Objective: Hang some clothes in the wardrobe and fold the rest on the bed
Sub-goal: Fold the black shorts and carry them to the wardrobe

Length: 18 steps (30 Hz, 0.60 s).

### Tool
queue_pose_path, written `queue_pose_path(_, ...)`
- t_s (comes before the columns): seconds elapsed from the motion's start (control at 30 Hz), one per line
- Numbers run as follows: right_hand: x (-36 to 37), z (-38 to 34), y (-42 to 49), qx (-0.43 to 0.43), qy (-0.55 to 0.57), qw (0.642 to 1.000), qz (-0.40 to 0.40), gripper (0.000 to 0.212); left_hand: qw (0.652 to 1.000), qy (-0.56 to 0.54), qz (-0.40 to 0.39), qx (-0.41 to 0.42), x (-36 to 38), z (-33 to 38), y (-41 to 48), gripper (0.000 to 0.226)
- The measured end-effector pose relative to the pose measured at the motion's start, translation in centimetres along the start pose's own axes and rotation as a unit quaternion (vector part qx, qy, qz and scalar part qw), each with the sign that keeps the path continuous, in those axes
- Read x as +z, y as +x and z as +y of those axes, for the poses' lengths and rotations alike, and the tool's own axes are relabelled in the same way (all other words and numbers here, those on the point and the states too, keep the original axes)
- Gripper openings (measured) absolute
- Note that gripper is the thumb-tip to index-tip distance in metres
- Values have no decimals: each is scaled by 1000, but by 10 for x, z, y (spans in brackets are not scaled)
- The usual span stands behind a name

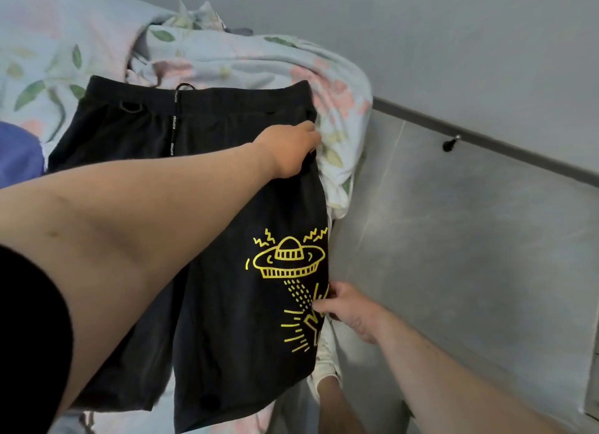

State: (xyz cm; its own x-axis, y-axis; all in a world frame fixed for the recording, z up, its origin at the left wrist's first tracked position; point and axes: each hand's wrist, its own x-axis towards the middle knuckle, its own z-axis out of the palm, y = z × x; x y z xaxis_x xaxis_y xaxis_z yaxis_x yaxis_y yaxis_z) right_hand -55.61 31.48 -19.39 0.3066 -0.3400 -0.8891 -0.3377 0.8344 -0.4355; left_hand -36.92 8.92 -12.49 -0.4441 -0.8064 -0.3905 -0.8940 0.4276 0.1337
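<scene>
While flat on bed (39, 54) — both hands grip black shorts (233, 213).

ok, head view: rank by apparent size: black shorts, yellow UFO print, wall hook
1. black shorts, largest by far
2. yellow UFO print on the shorts
3. wall hook, smallest, though it sits farther from the camera

We see shorts (207, 226) spread on the bed (39, 61), a bunched duvet (259, 61) behind them, the floor (453, 239) to their right
</scene>
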Motion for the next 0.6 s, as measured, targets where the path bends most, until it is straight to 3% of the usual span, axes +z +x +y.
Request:
queue_pose_path(0.17, 4, 8, -25, 3, -19, 1000, 10, 20, 1000, 9, 13, -22, -8, -3, -19, 46)
queue_pose_path(0.3, 19, -9, -56, -22, -34, 999, 18, 18, 996, -56, 43, -55, -14, -13, -39, 24)
queue_pose_path(0.37, 40, -21, -72, -51, -56, 997, 10, 20, 991, -83, 63, -87, -15, -17, -48, 31)
queue_pose_path(0.47, 80, -40, -87, -100, -118, 988, 2, 24, 941, -219, 132, -221, -9, -20, -59, 41)
queue_pose_path(0.6, 115, -54, -86, -114, -122, 986, -17, 23, 861, -354, 201, -304, -6, -32, -60, 48)
